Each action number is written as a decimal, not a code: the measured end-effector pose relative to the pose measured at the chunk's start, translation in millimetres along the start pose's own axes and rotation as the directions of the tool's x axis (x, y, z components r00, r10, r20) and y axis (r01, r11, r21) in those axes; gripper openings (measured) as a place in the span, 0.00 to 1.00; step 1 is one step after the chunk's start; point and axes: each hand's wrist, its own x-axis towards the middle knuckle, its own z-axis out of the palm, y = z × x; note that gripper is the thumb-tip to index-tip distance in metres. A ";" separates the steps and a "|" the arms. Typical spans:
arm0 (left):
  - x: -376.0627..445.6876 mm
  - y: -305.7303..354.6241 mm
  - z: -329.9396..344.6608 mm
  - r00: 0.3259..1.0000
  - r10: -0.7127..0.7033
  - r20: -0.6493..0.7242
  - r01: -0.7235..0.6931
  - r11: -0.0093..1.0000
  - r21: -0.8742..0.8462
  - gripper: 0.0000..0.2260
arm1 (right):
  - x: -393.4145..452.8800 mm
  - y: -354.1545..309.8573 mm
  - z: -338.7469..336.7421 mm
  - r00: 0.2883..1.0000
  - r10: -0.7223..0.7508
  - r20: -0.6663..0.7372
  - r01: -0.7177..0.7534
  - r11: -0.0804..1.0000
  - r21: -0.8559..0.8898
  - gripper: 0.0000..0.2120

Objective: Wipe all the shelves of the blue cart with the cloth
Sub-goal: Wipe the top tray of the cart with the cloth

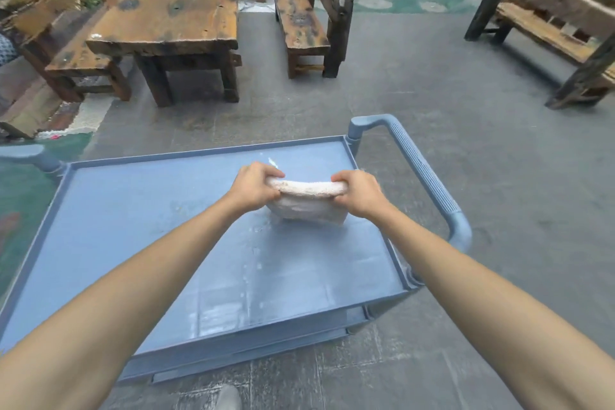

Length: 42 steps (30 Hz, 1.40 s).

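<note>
Here, cloth (307,201) on cart shelf (133,236), 2 hands gripping

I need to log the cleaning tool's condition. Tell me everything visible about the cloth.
The cloth is off-white and looks like thick terry, with faint grey speckling. It is folded over, its top edge rolled into a ridge. The left hand and right hand grip its two ends, and its lower fold seems to rest on the blue cart's top shelf.

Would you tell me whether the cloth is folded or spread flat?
Folded: the cloth is doubled over, gripped at its ends by left hand and right hand.
</note>
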 end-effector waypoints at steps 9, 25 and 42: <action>2.3 15.8 50.8 0.939 0.329 -0.101 -0.308 0.933 0.185 0.06 | -10.8 59.5 8.5 0.968 -0.010 -0.250 -0.016 0.995 -0.101 0.17; -120.8 -110.7 100.8 0.952 0.083 -0.296 -0.029 0.983 0.183 0.14 | -69.2 90.9 111.3 0.960 -0.240 -0.147 0.203 0.953 -0.227 0.19; -119.4 -217.5 86.0 0.981 -0.123 -0.148 0.176 0.885 0.430 0.25 | -55.2 65.2 190.0 0.991 0.133 -0.002 -0.124 0.912 -0.391 0.37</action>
